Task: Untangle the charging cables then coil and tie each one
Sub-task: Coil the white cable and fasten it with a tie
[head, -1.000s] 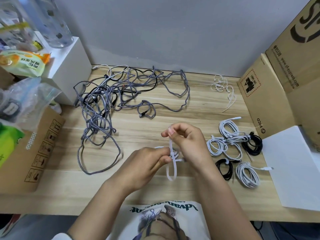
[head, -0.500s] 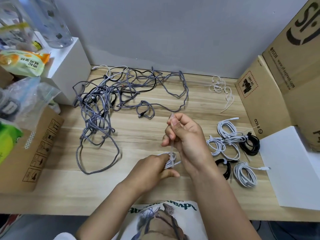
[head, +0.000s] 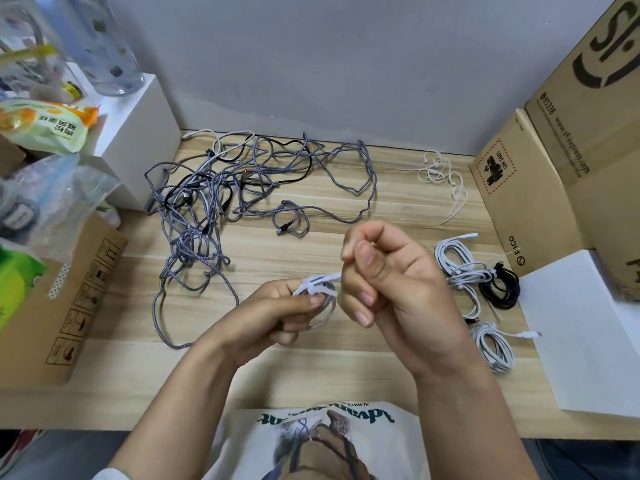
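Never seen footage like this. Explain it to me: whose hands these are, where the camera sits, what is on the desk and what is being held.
There is no machine here: a person works with bare hands, and the single camera is worn on their head, looking down at a light wooden desk.

The left hand grips a small coiled white charging cable. The right hand pinches the end of the thin white tie wrapped round that coil.

Further back on the left lies a tangled heap of grey braided and black cables, not yet sorted. On the right lie finished bundles: white coils and a black coil. Loose white ties lie near the back wall. Brown cardboard boxes stand on the right.
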Demonstrator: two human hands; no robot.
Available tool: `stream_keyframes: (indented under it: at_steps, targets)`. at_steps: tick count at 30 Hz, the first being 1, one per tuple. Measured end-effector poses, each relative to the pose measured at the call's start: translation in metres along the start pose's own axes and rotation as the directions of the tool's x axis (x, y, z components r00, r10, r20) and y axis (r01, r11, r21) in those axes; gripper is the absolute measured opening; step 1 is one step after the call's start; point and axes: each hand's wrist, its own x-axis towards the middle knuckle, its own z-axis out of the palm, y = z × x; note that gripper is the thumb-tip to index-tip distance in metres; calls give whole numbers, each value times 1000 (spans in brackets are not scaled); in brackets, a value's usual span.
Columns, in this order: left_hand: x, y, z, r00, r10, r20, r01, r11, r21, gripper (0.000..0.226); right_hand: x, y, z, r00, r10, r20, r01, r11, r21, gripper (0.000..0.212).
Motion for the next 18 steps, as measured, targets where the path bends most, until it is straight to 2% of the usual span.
stream_keyframes:
  at_steps: [2,4,6,8,10,12,16,18]
  targets:
    - [-2,2,1,997,-11,78,26,979,-203,32,3,5,-2,994,-100,-37,102,994,27,10]
    - [-3,7,7,992,11,126,27,956,-293,38,5,18,-7,989,-124,-80,125,992,2,17]
    - [-2,8,17,998,35,49,-24,975,-221,38,5,30,-8,988,-104,-117,95,993,-73,23]
    - [1,6,26,992,60,-113,-78,984,-159,31,4,38,-5,982,-127,-140,110,987,-120,25]
    - [4,3,32,974,63,-219,-98,983,-156,30,4,41,-1,980,-141,-141,125,986,-113,27]
    - [6,1,37,961,70,-267,-113,983,-147,39,3,39,3,981,-131,-145,117,988,-102,27]
    - [11,-1,42,907,189,-375,-199,980,13,50,1,38,9,986,-107,-129,92,989,-117,27]
    - [13,-2,42,857,264,-442,-247,964,97,42,0,44,8,987,-111,-115,89,981,-175,28]
